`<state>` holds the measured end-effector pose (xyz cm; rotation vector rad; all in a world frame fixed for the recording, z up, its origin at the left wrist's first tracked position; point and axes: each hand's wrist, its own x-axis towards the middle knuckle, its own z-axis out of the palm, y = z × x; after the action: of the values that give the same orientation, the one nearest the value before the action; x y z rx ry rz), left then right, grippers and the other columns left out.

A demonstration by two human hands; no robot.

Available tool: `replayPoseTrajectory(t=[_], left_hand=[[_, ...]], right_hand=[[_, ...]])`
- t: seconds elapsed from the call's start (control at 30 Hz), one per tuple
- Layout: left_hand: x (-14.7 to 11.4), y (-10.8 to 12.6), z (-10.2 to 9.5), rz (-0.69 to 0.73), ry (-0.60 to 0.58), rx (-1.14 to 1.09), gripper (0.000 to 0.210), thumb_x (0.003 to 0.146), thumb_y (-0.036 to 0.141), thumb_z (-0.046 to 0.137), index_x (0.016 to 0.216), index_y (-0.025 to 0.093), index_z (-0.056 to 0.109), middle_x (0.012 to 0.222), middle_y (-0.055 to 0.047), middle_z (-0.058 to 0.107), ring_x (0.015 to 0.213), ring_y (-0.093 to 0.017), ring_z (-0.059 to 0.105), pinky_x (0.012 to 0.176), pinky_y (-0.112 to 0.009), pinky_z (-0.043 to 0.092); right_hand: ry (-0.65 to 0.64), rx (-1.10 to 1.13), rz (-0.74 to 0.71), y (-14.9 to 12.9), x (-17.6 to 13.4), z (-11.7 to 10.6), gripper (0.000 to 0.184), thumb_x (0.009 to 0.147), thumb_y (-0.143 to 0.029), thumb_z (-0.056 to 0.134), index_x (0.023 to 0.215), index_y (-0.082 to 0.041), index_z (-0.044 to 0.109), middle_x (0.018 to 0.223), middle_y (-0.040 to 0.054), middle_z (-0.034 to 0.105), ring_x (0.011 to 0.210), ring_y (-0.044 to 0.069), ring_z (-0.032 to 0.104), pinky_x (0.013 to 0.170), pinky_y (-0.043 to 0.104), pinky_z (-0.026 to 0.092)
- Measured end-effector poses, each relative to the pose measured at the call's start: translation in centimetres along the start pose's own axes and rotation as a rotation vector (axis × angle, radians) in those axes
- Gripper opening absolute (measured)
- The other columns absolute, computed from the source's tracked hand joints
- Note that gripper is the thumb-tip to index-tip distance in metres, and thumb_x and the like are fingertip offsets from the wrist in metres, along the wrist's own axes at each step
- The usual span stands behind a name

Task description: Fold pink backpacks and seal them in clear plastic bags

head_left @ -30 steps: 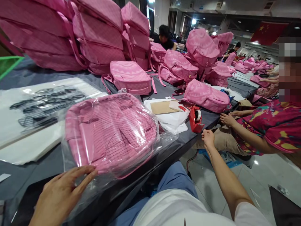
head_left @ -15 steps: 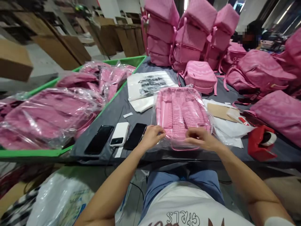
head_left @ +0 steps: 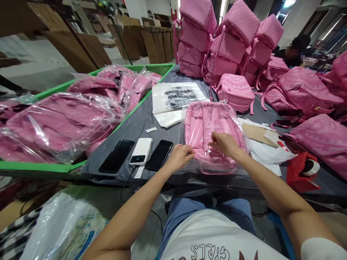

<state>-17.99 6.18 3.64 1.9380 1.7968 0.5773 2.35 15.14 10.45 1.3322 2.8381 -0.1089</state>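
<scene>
A: Hands?

B: Two. Left hand (head_left: pixel 180 157): fingers at the near left corner of the pack (head_left: pixel 207 121), touching its clear sleeve (head_left: pixel 193 122); whether they pinch it, cannot tell. Right hand (head_left: pixel 224 144): fingers curled, over the middle of the pack; whether anything is held, cannot tell.

A: The pack?

B: One, pink, sleeved, lying flat near the front edge of the bench (head_left: pixel 170 134), which is covered in dark grey.

A: To its left?

B: Second phone (head_left: pixel 159 154), black. Power bank (head_left: pixel 140 151), white, cord (head_left: pixel 128 180) at its near end. First phone (head_left: pixel 117 156), black. Paper slip (head_left: pixel 151 130), loose. White bags (head_left: pixel 164 104), black print, just behind.

A: To its right?

B: White paper (head_left: pixel 261 153), cardboard (head_left: pixel 256 132) lying on it. Tape dispenser (head_left: pixel 300 175), red, with roll. Beyond it, a pink backpack (head_left: pixel 324 141), unwrapped.

A: Farther out?

B: Small backpack (head_left: pixel 235 92), behind the pack. Stacked backpacks (head_left: pixel 229 47), pink, tall columns. Bin (head_left: pixel 48 167), green-rimmed, far left, holding wrapped packs (head_left: pixel 59 119). Cartons (head_left: pixel 153 43), brown, in the background. Co-worker (head_left: pixel 302 43), far right.
</scene>
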Motion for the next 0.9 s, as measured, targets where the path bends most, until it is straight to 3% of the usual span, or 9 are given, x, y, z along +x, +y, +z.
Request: replayPoseTrajectory(t=[0.13,0.23,0.33,0.43,0.5,0.57,0.67,0.77,0.9], left_hand=[[0.1,-0.4,0.2,0.02,0.006,0.007,0.015,0.087,0.031,0.066,0.089,0.024,0.079,0.098,-0.003,0.08,0.091,-0.022,0.07,0.106,-0.039,0.042],[0.2,-0.4,0.2,0.007,-0.008,0.008,0.018,0.086,0.032,0.063,0.09,0.022,0.079,0.099,-0.005,0.08,0.09,-0.022,0.07,0.095,-0.036,0.047],[0.2,-0.3,-0.3,-0.019,-0.034,-0.038,0.021,0.084,0.035,0.062,0.086,0.02,0.077,0.097,-0.005,0.079,0.082,-0.021,0.068,0.084,-0.033,0.049],[0.4,-0.9,-1.7,-0.045,-0.073,-0.261,0.031,0.08,0.047,0.067,0.091,0.018,0.076,0.096,-0.006,0.077,0.088,-0.022,0.068,0.086,-0.033,0.05],[0.9,-1.9,-2.5,-0.124,0.023,-0.469,0.044,0.076,0.053,0.072,0.103,0.018,0.073,0.107,-0.007,0.076,0.102,-0.024,0.067,0.095,-0.035,0.049],[1.6,-3.0,-2.8,-0.277,0.183,-0.643,0.053,0.071,0.055,0.076,0.108,0.017,0.071,0.117,-0.008,0.073,0.114,-0.026,0.063,0.102,-0.037,0.046],[3.0,-3.7,-1.2,-0.465,0.247,-0.811,0.055,0.068,0.064,0.076,0.093,0.015,0.071,0.102,-0.01,0.075,0.11,-0.03,0.063,0.1,-0.044,0.048],[4.3,-2.5,1.8,-0.471,0.245,-0.957,0.062,0.069,0.071,0.073,0.091,0.013,0.071,0.09,-0.011,0.075,0.1,-0.031,0.067,0.094,-0.046,0.052],[5.8,0.2,4.9,-0.381,0.356,-1.146,0.072,0.062,0.063,0.078,0.114,0.015,0.068,0.107,-0.014,0.075,0.103,-0.03,0.068,0.096,-0.042,0.053]], right_hand=[[-0.114,0.086,-0.151,-2.9,-1.4,3.0,0.024,0.092,-0.044,0.068,0.096,-0.021,0.068,0.087,0.0048,0.075,0.079,0.02,0.067,0.064,0.027,0.031],[-0.189,0.068,-0.132,-4.5,-0.6,4.8,0.03,0.089,-0.048,0.07,0.097,-0.019,0.071,0.091,0.0092,0.076,0.087,0.025,0.069,0.068,0.028,0.035],[-0.144,0.17,-0.114,-4.2,0.0,5.1,0.034,0.087,-0.052,0.072,0.09,-0.018,0.07,0.085,0.0091,0.074,0.083,0.025,0.067,0.067,0.028,0.036],[0.12,0.488,-0.075,-1.2,-2.3,4.9,0.04,0.095,-0.054,0.061,0.075,-0.02,0.061,0.07,0.0029,0.065,0.067,0.017,0.059,0.063,0.027,0.036],[0.408,0.665,0.013,2.2,-5.8,5.0,0.045,0.1,-0.055,0.049,0.07,-0.021,0.056,0.065,0.0005,0.058,0.06,0.015,0.052,0.062,0.027,0.037],[0.683,0.629,0.214,6.1,-10.2,5.3,0.044,0.1,-0.056,0.047,0.074,-0.022,0.057,0.065,0.0006,0.055,0.058,0.016,0.048,0.062,0.029,0.039],[0.883,0.364,0.493,11.1,-15.8,6.4,0.044,0.094,-0.062,0.049,0.091,-0.021,0.066,0.077,0.0075,0.064,0.066,0.022,0.056,0.07,0.036,0.046],[0.722,0.29,0.604,12.9,-17.4,8.8,0.074,0.087,-0.076,0.044,0.13,-0.019,0.064,0.109,0.018,0.07,0.092,0.036,0.067,0.08,0.049,0.052],[0.301,0.581,0.546,9.1,-15.1,10.7,0.116,0.07,-0.089,0.052,0.157,-0.014,0.036,0.103,0.0178,0.074,0.08,0.042,0.073,0.07,0.054,0.057]])
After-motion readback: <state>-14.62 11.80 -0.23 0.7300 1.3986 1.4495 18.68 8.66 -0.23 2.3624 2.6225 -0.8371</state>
